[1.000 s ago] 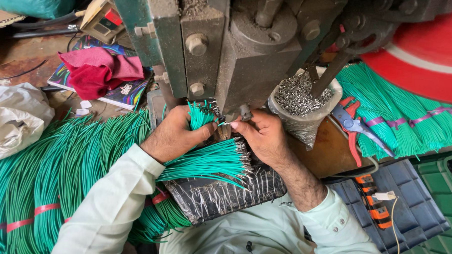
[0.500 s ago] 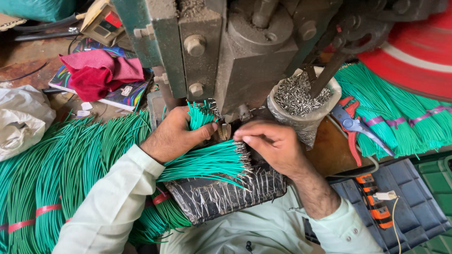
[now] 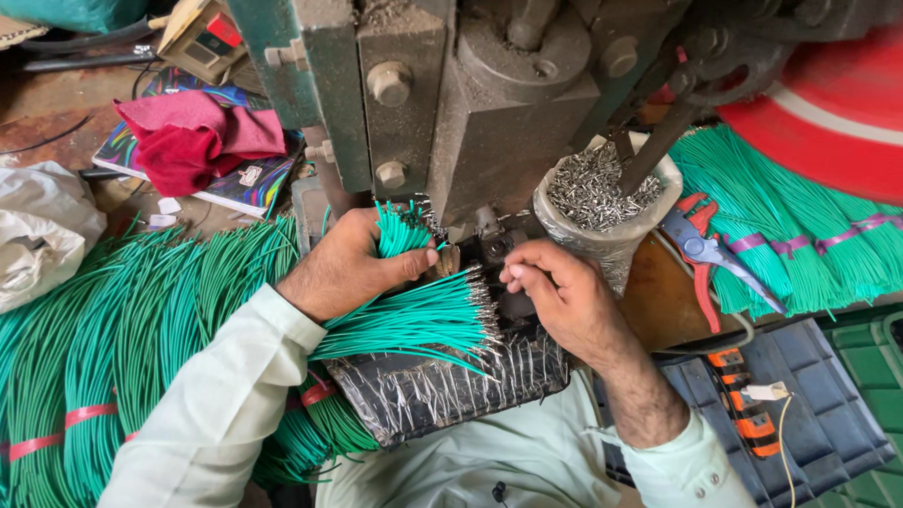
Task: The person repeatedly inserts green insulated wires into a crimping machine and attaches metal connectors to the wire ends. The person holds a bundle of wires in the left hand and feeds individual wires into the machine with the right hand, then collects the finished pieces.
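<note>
My left hand (image 3: pixel 346 263) grips a small bunch of green wires (image 3: pixel 400 230) just below the grey metal press (image 3: pixel 497 105). More green wires with metal tips (image 3: pixel 419 323) fan out under that hand over a black foil-wrapped pad (image 3: pixel 447 389). My right hand (image 3: pixel 560 293) sits at the foot of the press with its fingertips pinched close together. Whether they hold a wire or a small metal piece I cannot tell.
A bag of small metal terminals (image 3: pixel 599 194) stands right of the press. Red-handled pliers (image 3: pixel 707 253) lie beside it. Large green wire bundles (image 3: pixel 88 361) fill the left; more wires (image 3: pixel 803 226) lie at the right. A red cloth (image 3: pixel 200 140), white bag (image 3: pixel 22 234), blue crate (image 3: pixel 796 426).
My right hand has pulled back slightly to the right and down from the press foot. My left hand holds its bunch in the same place.
</note>
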